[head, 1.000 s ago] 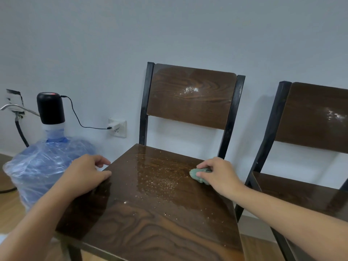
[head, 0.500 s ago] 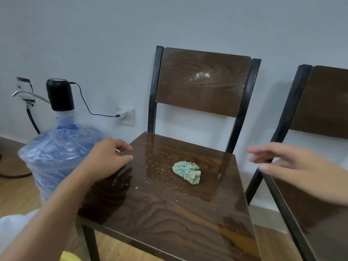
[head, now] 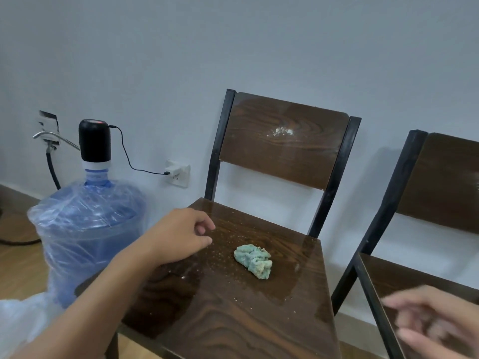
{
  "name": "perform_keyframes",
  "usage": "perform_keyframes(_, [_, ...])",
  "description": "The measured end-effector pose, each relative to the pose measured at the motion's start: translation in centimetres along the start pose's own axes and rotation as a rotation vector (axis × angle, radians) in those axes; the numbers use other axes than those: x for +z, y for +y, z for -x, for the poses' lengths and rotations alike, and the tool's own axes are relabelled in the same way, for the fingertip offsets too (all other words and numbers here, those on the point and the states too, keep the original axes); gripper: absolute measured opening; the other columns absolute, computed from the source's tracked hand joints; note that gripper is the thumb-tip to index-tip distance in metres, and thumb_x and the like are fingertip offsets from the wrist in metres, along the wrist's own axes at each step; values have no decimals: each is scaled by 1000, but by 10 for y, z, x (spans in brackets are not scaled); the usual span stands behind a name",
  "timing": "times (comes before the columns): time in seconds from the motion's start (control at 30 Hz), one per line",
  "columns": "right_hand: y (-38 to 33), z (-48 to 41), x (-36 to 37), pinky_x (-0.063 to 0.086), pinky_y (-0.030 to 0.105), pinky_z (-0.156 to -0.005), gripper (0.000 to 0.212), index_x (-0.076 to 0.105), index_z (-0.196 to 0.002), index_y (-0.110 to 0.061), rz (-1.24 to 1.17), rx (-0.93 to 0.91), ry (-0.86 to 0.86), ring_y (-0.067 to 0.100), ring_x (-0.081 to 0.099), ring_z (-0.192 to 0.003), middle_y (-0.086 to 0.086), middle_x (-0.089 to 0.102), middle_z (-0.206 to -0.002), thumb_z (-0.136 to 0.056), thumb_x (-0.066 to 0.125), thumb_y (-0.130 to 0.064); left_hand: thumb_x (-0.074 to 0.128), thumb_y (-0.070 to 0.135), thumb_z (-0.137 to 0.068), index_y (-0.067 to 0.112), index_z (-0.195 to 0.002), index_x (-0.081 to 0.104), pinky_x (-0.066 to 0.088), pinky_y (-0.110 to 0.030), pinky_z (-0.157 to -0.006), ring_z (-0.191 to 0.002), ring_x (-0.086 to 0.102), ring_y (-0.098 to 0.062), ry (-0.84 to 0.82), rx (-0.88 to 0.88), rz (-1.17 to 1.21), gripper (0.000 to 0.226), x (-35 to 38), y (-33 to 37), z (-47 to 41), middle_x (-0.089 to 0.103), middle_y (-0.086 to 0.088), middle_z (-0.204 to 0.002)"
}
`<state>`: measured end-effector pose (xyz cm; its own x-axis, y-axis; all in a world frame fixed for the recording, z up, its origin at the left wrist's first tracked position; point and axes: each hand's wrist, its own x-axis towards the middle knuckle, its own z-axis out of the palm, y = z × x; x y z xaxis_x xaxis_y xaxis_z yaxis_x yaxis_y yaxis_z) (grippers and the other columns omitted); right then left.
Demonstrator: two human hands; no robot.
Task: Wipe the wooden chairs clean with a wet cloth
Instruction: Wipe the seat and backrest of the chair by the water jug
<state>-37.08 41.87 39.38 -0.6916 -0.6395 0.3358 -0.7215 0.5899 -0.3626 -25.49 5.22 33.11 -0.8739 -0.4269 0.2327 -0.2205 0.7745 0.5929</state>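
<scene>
A crumpled green cloth lies on the wet seat of the middle wooden chair, among scattered crumbs. White specks mark that chair's backrest. My left hand hovers over the seat's left rear edge, fingers loosely curled, holding nothing. My right hand is blurred at the lower right, fingers spread, empty, over the seat of a second chair.
A large blue water jug wrapped in plastic, with a black pump on top, stands left of the chair. Its cable runs to a wall socket. The wall is close behind both chairs. Wooden floor at left.
My right hand let go of the cloth and pulled away to the lower right. The cloth now lies alone on the seat. My left hand lifted slightly toward the seat's rear.
</scene>
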Motion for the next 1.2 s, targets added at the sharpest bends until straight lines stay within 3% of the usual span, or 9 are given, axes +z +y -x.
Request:
perform_keyframes(0.1, [-53,-34,48,54,20,-86,36,61,-117,-58,-119,-80,-218,-6,60,-100,-25,67,-107,-87,75,-42,68,35,-88,31,-118,70,45,-21,-82,-98,60,-8,42,-31,-169,31,2,-7,-1,64,10,-106])
perform_keyframes(0.2, [-61,-84,105,38,31,-109,63,38,-147,-55,-8,-128,-386,-2,38,-125,-24,47,-135,-89,60,-65,61,46,-88,37,-129,61,47,-39,-97,-118,55,-17,45,-148,-365,42,-4,-19,-1,58,5,-125])
perform_keyframes(0.3, [-62,-98,130,43,29,-104,51,55,-142,-42,-26,-137,-391,3,46,-115,-18,56,-123,-93,63,-53,59,48,-87,35,-134,57,44,-46,-103,-125,51,-22,24,-256,-398,49,-10,-32,0,54,2,-131])
perform_keyframes(0.4, [-56,-115,132,54,16,-80,20,75,-111,-35,-96,-97,-357,3,63,-93,-12,66,-105,-93,73,-26,61,49,-84,34,-131,60,48,-42,-100,-121,54,-23,18,-287,-374,49,-14,-45,3,55,2,-127])
perform_keyframes(0.47, [-42,-143,130,57,15,-70,19,77,-100,-26,-182,-4,-217,6,67,-83,-5,72,-100,-92,72,-9,63,50,-82,33,-127,62,49,-42,-99,-117,56,-23,2,-298,-347,49,-17,-50,3,56,1,-123])
perform_keyframes(0.57, [-16,-189,137,56,27,-89,24,76,-116,-14,-86,124,38,17,66,-99,7,73,-114,-93,73,-9,68,50,-81,29,-125,64,51,-37,-97,-112,60,-23,-18,-310,-266,49,-20,-56,2,58,-2,-120])
perform_keyframes(0.7, [-30,-190,171,53,31,-98,26,76,-120,-14,-59,133,-64,18,64,-107,7,74,-120,-94,72,-14,70,43,-82,29,-119,68,52,-36,-93,-104,65,-20,20,-306,-184,39,-20,-62,1,64,-2,-119])
perform_keyframes(0.9, [-90,-113,172,48,32,-105,29,73,-124,-32,-82,-240,-243,6,60,-112,-14,73,-120,-97,67,-24,68,35,-87,26,-117,71,44,-29,-86,-96,62,-17,84,-254,-30,31,-30,-72,1,66,3,-109])
perform_keyframes(1.2, [-98,-29,104,54,20,-88,28,78,-113,-36,-251,-332,-486,2,65,-104,-19,76,-107,-92,74,-17,67,35,-89,27,-113,71,44,-28,-83,-89,62,-12,71,-165,-48,25,-28,-69,4,67,3,-107])
